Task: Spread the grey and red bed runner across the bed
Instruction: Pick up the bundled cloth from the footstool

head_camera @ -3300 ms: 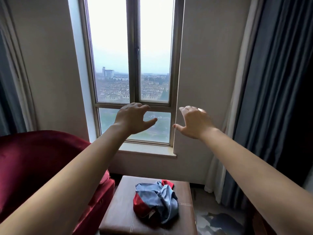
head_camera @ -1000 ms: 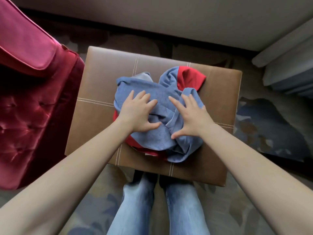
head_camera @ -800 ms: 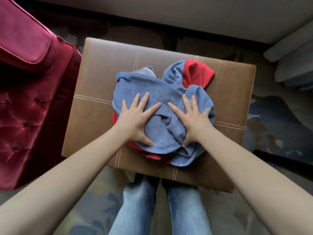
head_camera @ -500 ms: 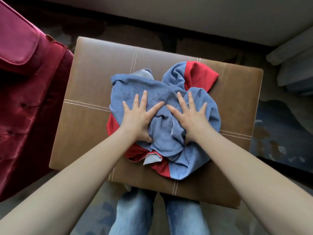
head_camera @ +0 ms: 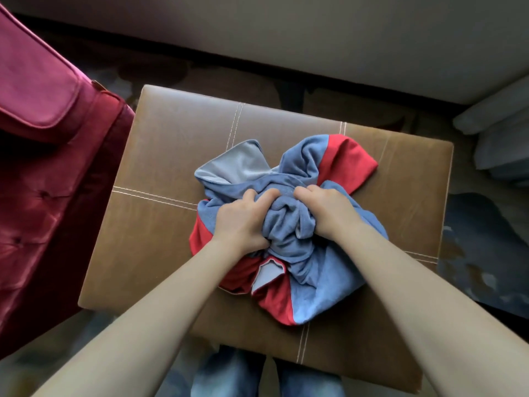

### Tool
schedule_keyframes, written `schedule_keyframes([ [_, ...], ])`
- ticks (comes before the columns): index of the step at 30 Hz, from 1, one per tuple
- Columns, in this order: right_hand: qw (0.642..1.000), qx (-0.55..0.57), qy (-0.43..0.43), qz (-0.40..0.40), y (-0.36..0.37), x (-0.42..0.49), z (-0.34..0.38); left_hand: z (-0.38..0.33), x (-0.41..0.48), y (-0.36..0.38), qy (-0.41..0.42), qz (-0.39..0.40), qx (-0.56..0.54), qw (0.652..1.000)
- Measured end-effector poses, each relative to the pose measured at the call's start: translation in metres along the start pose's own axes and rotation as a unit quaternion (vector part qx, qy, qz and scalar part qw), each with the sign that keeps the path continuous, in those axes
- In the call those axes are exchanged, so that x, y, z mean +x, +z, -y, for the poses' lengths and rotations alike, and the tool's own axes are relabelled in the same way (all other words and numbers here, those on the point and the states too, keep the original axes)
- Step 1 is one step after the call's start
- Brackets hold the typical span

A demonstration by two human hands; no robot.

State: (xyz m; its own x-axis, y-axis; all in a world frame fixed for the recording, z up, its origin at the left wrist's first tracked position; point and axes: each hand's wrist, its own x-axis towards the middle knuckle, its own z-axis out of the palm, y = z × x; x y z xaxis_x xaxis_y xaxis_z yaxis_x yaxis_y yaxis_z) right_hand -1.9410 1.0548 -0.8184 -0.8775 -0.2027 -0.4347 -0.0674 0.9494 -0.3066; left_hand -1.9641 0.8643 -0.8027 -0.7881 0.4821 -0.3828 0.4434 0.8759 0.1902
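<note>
The grey and red bed runner [head_camera: 315,282] lies crumpled in a heap on a brown leather ottoman [head_camera: 160,173]. Its cloth looks grey-blue with red panels and a pale underside. My left hand [head_camera: 243,219] and my right hand [head_camera: 326,210] sit side by side on top of the heap, fingers curled into the bunched folds in the middle. Both hands grip the cloth. No bed is in view.
A dark red velvet armchair [head_camera: 43,167] stands close on the left of the ottoman. A pale wall base [head_camera: 315,38] runs along the top, and grey curtain folds [head_camera: 501,138] hang at the right. My jeans-clad legs [head_camera: 234,373] stand at the ottoman's near edge on patterned carpet.
My hands came down from the window onto the runner, lay flat with fingers spread, and have now closed into fists, bunching the cloth between them.
</note>
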Motion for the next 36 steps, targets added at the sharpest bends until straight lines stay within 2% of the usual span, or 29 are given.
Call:
schedule_keyframes([
  [8,1.0,-0.009,-0.007,-0.017,-0.025,-0.018,0.014,-0.003,-0.01,-0.036,0.054,-0.045,0.04,0.997],
  [14,0.997,-0.021,-0.009,-0.071,-0.084,-0.035,0.024,-0.013,-0.017,-0.098,0.088,-0.1,0.05,0.99],
  [23,0.985,-0.075,-0.027,-0.15,-0.232,-0.068,0.038,-0.041,-0.028,-0.239,0.093,-0.201,0.069,0.973],
  [36,0.943,-0.164,-0.064,-0.282,-0.46,-0.148,0.105,-0.075,-0.093,-0.461,0.096,-0.363,0.116,0.919],
])
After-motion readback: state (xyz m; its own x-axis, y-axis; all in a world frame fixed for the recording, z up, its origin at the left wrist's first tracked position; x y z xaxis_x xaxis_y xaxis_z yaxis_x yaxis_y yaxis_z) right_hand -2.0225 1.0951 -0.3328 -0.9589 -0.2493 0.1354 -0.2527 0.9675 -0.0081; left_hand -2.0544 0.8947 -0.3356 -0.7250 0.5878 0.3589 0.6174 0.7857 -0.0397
